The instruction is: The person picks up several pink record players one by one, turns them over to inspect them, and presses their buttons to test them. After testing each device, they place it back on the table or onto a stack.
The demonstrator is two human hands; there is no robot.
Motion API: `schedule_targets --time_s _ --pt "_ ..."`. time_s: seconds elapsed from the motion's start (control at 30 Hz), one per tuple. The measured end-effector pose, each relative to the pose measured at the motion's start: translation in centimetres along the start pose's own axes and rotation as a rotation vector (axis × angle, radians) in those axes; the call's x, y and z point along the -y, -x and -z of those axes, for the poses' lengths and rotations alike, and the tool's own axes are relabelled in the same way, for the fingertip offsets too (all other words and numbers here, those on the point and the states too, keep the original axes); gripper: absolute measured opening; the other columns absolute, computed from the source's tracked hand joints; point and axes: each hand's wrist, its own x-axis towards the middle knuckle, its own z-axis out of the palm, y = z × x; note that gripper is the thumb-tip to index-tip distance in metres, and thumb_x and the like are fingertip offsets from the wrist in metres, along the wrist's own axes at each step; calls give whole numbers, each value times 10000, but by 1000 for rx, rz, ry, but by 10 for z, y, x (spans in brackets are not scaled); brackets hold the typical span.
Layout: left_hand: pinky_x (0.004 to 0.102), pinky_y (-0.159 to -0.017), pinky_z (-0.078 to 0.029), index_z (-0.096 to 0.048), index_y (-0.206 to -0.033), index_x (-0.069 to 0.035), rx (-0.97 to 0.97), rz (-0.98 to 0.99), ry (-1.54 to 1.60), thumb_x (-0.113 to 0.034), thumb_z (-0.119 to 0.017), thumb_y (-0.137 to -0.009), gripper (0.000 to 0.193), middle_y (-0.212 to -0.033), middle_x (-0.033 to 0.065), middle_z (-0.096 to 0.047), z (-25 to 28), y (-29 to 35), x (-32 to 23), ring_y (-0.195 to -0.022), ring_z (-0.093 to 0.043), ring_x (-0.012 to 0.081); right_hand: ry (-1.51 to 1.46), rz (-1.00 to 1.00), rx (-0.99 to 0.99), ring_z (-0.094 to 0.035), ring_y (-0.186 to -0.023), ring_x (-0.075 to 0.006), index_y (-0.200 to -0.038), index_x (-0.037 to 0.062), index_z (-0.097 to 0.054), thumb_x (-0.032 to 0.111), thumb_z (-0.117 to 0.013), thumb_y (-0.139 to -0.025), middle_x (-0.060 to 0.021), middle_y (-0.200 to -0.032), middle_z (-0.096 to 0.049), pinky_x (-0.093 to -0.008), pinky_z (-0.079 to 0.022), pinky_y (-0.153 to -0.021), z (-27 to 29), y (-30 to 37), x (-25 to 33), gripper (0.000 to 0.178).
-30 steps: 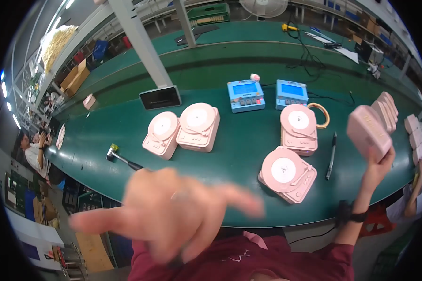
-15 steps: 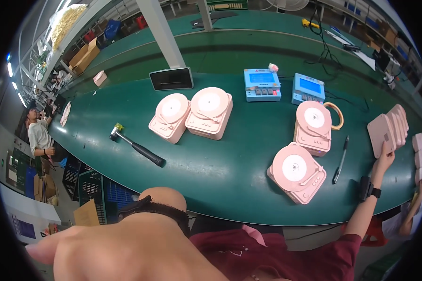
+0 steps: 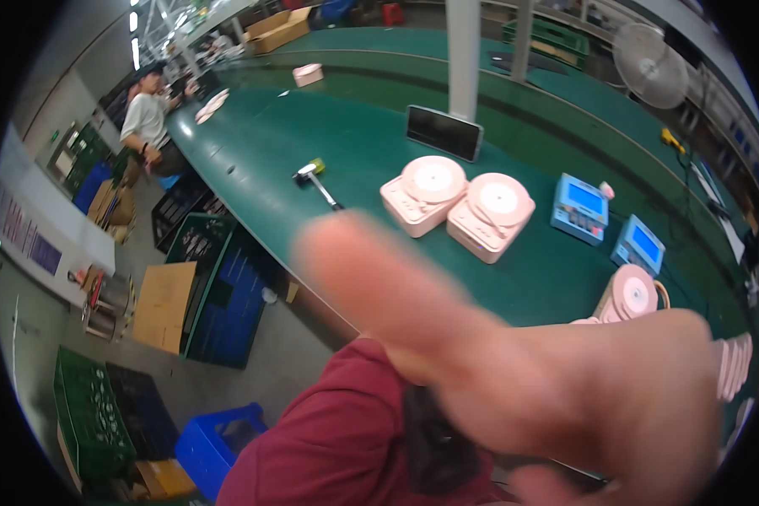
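Observation:
Very close and smeared by motion, my left hand (image 3: 565,379) fills the lower middle of the view. One finger stretches toward the upper left. Its other fingers are mostly hidden, and I cannot make out anything held. Past its fingertip lies a hammer (image 3: 319,184) with a pale head and dark handle, the handle partly covered. Two pink toy record players, a left one (image 3: 424,194) and a right one (image 3: 491,215), stand side by side beyond the hand. Another pink record player (image 3: 628,295) is partly hidden behind it. My right hand is out of sight.
A black screen (image 3: 444,132) leans by a white post (image 3: 463,51). Two blue devices (image 3: 580,208) with displays stand right, with pink panels (image 3: 735,364) at the right edge. A person (image 3: 148,118) stands far left. Crates (image 3: 219,291) and a blue stool (image 3: 219,443) are on the floor.
The view has swung left, showing more floor and crates. My left hand has shifted from lower left to lower middle. My right hand, earlier on a pink panel, is out of view.

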Motion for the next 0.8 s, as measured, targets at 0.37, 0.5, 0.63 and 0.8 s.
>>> schedule_targets --time_s 0.37,0.5,0.63,0.8 --pt "330 -850 -391 -572 -782 104 -67 184 274 -827 -250 -772 985 -465 -14 -398 81 -2 63 -424 -451 118 -17 59 125 -602 -706 -180 -1152 -71 -545 370 -549 -934 -139 -889 -634 -236 -512 -734 -29 12 20 492" --pt "226 -413 -357 -583 -689 31 -63 280 -318 -588 -452 -921 675 -516 14 -464 108 27 58 -440 -470 97 -32 -32 82 -616 -894 -203 -1195 -63 -517 182 -702 -866 -153 -1095 -613 -312 -524 -768 -27 13 12 450" --pt "283 -582 -409 -580 -793 -23 -174 619 -1154 -356 -738 -757 370 -634 21 -541 116 45 10 -580 -535 151 214 92 -118 -579 -999 -206 -1203 -31 -504 190 -813 -756 -133 -1148 -594 -330 -489 -865 8 -4 -11 587" --pt "360 -868 -427 -564 -1072 -43 -327 305 -2099 -298 -819 -660 549 -1031 121 -558 165 84 -15 -999 -526 278 730 116 -187 -585 -1037 -260 -1264 -46 -473 292 -841 -700 -191 -1143 -602 -369 -469 -893 8 7 29 754"
